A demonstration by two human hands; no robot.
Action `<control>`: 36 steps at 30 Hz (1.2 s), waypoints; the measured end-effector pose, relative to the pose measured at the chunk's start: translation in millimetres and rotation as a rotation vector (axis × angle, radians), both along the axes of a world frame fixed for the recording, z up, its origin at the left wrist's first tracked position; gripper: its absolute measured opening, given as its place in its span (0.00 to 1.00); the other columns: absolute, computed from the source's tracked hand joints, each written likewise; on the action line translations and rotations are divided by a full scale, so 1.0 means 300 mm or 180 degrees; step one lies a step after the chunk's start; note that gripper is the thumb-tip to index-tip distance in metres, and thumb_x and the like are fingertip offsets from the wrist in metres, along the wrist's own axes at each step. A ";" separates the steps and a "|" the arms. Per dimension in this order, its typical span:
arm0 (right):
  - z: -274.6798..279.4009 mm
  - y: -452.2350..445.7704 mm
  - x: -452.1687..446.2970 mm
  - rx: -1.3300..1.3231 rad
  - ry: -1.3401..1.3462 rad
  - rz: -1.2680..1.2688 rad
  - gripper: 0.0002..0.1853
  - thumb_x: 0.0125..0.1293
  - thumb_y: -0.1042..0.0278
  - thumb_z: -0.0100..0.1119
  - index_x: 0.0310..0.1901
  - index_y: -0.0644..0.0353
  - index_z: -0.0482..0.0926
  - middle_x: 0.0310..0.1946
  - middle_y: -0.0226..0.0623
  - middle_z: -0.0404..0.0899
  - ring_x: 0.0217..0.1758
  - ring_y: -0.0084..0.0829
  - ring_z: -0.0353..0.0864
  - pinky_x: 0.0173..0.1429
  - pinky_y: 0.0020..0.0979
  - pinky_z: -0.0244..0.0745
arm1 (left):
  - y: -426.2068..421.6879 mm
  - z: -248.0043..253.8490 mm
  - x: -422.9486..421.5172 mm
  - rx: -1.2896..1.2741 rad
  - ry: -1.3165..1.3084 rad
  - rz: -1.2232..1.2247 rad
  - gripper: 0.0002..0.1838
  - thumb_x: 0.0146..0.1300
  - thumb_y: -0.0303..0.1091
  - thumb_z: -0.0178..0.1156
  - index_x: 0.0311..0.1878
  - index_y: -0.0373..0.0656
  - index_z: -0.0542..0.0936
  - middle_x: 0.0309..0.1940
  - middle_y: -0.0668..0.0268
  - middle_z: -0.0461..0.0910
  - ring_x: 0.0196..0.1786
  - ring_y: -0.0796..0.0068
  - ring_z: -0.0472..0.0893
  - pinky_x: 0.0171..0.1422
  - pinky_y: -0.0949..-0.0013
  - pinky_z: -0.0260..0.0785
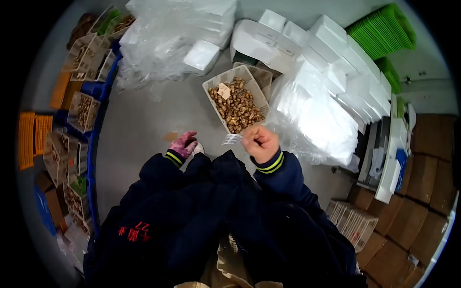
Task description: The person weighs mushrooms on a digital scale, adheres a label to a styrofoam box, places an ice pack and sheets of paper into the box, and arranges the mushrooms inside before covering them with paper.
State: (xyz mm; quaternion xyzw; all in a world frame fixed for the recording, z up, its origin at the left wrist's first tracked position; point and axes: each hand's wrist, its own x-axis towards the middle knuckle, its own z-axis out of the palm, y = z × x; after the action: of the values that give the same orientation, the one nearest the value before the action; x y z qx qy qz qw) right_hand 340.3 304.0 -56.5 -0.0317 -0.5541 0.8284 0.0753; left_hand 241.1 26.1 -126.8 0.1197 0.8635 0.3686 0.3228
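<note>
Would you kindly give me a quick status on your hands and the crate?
Right hand pinching a printed slip. Left hand gloved, nothing visibly held. Crate ahead, brown pieces inside; plastic-wrapped white stack close by.

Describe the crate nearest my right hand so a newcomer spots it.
Left of the big plastic-wrapped white stack, beyond the bare right hand, sits a perforated off-white rectangular plastic crate. It holds small brown mushroom-like pieces; the cream paper tag on them sets it apart from the duller plastic crate behind.
</note>
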 end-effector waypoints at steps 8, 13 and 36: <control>-0.091 0.056 0.087 -0.0158 -0.0460 -0.1044 0.04 0.57 0.82 0.55 0.30 0.62 0.72 0.24 0.24 0.72 0.26 0.13 0.67 0.31 0.17 0.62 | 0.004 -0.136 -0.273 -0.0083 -0.0265 -0.0416 0.21 0.61 0.33 0.57 0.57 0.42 0.69 0.44 0.59 0.78 0.49 0.70 0.77 0.55 0.69 0.67; -0.147 0.085 0.094 -0.0124 -0.0585 -0.1507 0.06 0.55 0.81 0.57 0.27 0.61 0.71 0.22 0.21 0.70 0.23 0.12 0.64 0.29 0.16 0.60 | 0.258 -0.131 -0.283 -0.0132 -0.0278 -0.1149 0.21 0.60 0.30 0.56 0.57 0.44 0.70 0.43 0.62 0.78 0.47 0.74 0.77 0.54 0.71 0.67; -0.264 0.330 -0.017 -0.0201 -0.0343 -0.0427 0.06 0.55 0.83 0.56 0.29 0.61 0.72 0.21 0.23 0.70 0.22 0.11 0.62 0.27 0.15 0.58 | 0.281 -0.083 0.000 -0.0578 -0.0675 -0.0295 0.26 0.61 0.31 0.55 0.63 0.45 0.62 0.44 0.62 0.77 0.48 0.70 0.76 0.53 0.69 0.68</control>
State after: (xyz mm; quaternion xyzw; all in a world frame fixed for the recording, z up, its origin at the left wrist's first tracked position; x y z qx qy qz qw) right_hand 335.4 402.9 -135.8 -0.1156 -0.5276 0.8357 0.0996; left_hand 241.0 110.3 -151.8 0.0902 0.8479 0.2842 0.4384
